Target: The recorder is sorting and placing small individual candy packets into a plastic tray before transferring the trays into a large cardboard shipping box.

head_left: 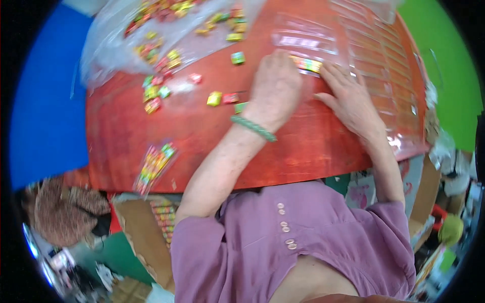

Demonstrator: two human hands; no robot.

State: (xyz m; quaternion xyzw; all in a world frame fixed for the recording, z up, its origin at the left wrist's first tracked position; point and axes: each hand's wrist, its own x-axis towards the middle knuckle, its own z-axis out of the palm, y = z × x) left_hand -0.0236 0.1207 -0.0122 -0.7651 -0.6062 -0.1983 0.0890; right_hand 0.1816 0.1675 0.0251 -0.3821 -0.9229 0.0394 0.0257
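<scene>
A short row of small wrapped candies (pixel 307 64) in yellow, red and green lies in a clear plastic sleeve between my two hands. At its left end, my left hand (pixel 277 88) is closed, fingers curled under, and what they hold is hidden. My right hand (pixel 348 93) is open, thumb apart, its fingertips touching the row's right end. Clear ridged plastic trays (pixel 374 65) spread under and beyond my right hand. Near my left wrist lie a yellow candy (pixel 214 98), a red candy (pixel 230 98) and a partly covered green candy (pixel 241 107).
On the red table (pixel 202 151), a clear bag (pixel 108 58) spills many candies at the far left. A filled candy pack (pixel 154 166) lies near the front left edge. Below that edge, a cardboard box (pixel 139 237) holds more packs. Blue (pixel 48 101) and green (pixel 449 65) surfaces flank the table.
</scene>
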